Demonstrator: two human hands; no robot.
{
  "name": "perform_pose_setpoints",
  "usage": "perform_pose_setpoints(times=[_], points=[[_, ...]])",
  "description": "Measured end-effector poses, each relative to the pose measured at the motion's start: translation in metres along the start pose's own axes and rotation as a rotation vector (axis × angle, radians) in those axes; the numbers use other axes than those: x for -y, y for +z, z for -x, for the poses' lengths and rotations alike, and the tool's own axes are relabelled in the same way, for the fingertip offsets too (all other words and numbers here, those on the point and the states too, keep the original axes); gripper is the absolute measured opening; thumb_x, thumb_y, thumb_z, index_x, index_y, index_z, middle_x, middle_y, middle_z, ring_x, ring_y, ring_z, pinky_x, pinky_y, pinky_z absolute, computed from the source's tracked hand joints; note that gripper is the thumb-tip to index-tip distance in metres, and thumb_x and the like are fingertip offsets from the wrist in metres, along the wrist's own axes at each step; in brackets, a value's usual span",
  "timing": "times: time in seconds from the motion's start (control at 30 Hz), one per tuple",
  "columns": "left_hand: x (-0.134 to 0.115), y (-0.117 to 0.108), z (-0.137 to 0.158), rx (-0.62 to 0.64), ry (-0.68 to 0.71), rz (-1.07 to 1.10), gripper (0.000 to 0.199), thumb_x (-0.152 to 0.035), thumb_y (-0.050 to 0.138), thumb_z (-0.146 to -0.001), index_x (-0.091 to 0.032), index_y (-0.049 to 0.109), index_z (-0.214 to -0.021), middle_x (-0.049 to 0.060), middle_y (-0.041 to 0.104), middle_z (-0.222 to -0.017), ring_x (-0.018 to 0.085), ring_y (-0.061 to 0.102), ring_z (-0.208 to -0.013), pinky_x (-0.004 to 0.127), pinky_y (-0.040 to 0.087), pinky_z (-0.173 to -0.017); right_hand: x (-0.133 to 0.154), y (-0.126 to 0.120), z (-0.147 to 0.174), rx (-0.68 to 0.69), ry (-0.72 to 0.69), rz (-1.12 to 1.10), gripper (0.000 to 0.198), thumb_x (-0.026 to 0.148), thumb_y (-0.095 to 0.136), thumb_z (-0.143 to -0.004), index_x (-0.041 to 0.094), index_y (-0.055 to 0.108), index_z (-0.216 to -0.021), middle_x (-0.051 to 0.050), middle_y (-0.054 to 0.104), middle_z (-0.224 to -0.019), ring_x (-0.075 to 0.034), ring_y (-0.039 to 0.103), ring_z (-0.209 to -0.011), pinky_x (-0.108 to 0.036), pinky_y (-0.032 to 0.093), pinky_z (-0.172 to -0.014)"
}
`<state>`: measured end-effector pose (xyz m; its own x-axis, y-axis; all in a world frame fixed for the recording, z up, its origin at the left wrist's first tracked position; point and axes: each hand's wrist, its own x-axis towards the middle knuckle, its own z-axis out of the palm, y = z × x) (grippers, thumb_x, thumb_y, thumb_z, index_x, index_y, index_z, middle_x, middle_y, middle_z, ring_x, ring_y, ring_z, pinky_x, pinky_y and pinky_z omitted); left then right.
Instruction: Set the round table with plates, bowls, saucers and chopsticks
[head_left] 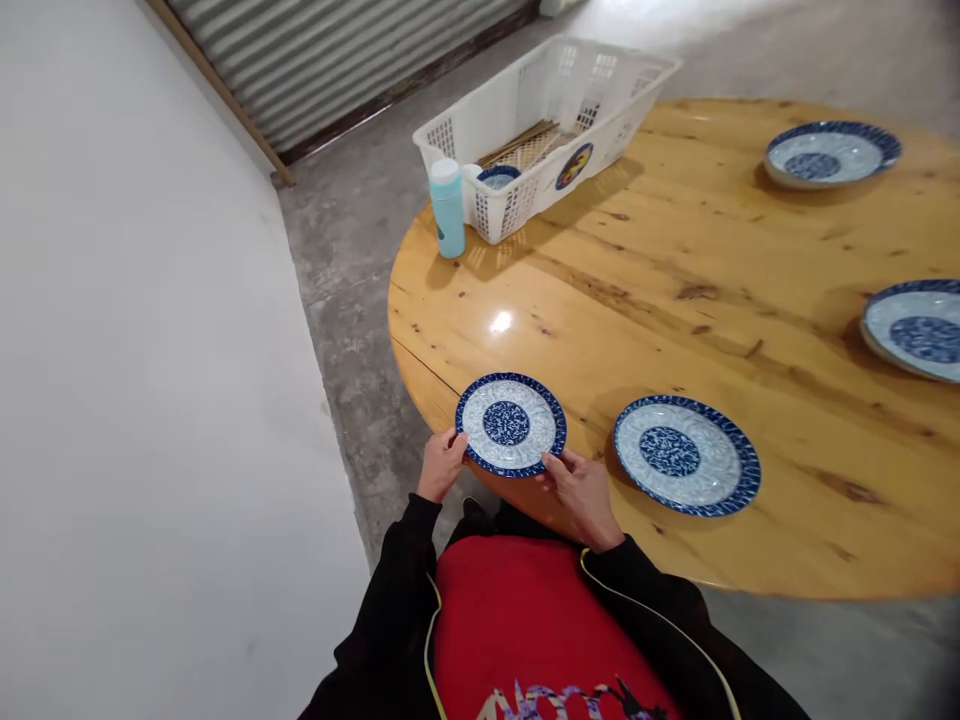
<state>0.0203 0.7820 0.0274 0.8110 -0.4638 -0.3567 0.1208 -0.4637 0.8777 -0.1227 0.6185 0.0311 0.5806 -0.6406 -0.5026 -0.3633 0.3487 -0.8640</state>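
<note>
A blue-and-white patterned plate (506, 424) is held by its rim at the near left edge of the wooden table. My left hand (444, 463) pinches its left side, thumb over the rim. On the near right side, my right hand (579, 490) grips the rim the same way. The fingers beneath the plate are mostly hidden, and I cannot tell whether it touches the tabletop. Just right of my right hand lies a second plate (687, 455) with the same dark blue border and centre.
The round wooden table (600, 290) also carries a plate (832, 155) at the far right and another plate (919, 330) at the right edge. A white plastic basket (540, 190) holds sticks and a bowl (498, 177). Beside it stands a light-blue bottle (448, 215). A white wall (150, 350) rises at left.
</note>
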Motion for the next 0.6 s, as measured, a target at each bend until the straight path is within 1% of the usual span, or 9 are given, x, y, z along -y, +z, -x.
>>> perform_pose_setpoints(times=[0.1,0.17,0.23,0.33,0.43,0.6], points=[[-0.007,-0.003,-0.015,0.008,0.039,-0.065,0.037,-0.048,0.052,-0.088,-0.021,0.040,-0.065,-0.004,0.040,-0.062,0.012,0.043,-0.065,0.022,0.040,-0.059,0.002,0.004,-0.006,-0.018,0.011,-0.050,0.043,0.058,0.076,-0.063,0.017,0.069,-0.073,-0.006,0.071,-0.064,-0.019,0.066,-0.053,-0.026,0.049,-0.044],[-0.011,-0.004,-0.028,0.062,0.040,-0.053,0.036,-0.048,0.053,-0.087,-0.021,0.042,-0.066,-0.004,0.041,-0.063,0.012,0.045,-0.064,0.023,0.042,-0.061,0.001,0.007,-0.010,-0.046,0.024,-0.059,0.041,0.058,0.076,-0.064,0.018,0.068,-0.070,-0.006,0.069,-0.061,-0.020,0.065,-0.052,-0.026,0.049,-0.044],[-0.015,-0.004,-0.043,0.126,0.013,-0.025,0.035,-0.049,0.055,-0.086,-0.021,0.044,-0.068,-0.004,0.043,-0.064,0.012,0.048,-0.064,0.024,0.046,-0.062,0.000,0.010,-0.015,-0.074,0.041,-0.065,0.039,0.056,0.076,-0.065,0.019,0.067,-0.068,-0.005,0.068,-0.057,-0.020,0.065,-0.050,-0.026,0.049,-0.044],[-0.020,-0.007,-0.072,0.209,-0.022,-0.029,0.035,-0.050,0.056,-0.084,-0.021,0.046,-0.069,-0.004,0.045,-0.066,0.012,0.050,-0.063,0.024,0.049,-0.063,-0.001,0.022,-0.024,-0.136,0.046,-0.108,0.037,0.055,0.075,-0.066,0.018,0.067,-0.070,-0.005,0.068,-0.057,-0.019,0.064,-0.049,-0.025,0.049,-0.044],[-0.025,-0.016,-0.109,0.286,-0.007,-0.103,0.033,-0.049,0.055,-0.085,-0.021,0.046,-0.069,-0.003,0.047,-0.065,0.013,0.051,-0.065,0.023,0.048,-0.063,-0.001,0.043,-0.038,-0.228,0.034,-0.163,0.035,0.051,0.075,-0.066,0.017,0.069,-0.073,-0.005,0.068,-0.058,-0.017,0.064,-0.049,-0.024,0.048,-0.044],[-0.036,-0.038,-0.182,0.397,0.100,-0.252,0.031,-0.042,0.054,-0.086,-0.021,0.045,-0.065,-0.003,0.046,-0.062,0.013,0.050,-0.066,0.022,0.046,-0.062,0.009,0.096,-0.067,-0.397,0.068,-0.287,0.029,0.042,0.078,-0.066,0.016,0.067,-0.070,-0.006,0.070,-0.061,-0.016,0.065,-0.050,-0.022,0.048,-0.043]])
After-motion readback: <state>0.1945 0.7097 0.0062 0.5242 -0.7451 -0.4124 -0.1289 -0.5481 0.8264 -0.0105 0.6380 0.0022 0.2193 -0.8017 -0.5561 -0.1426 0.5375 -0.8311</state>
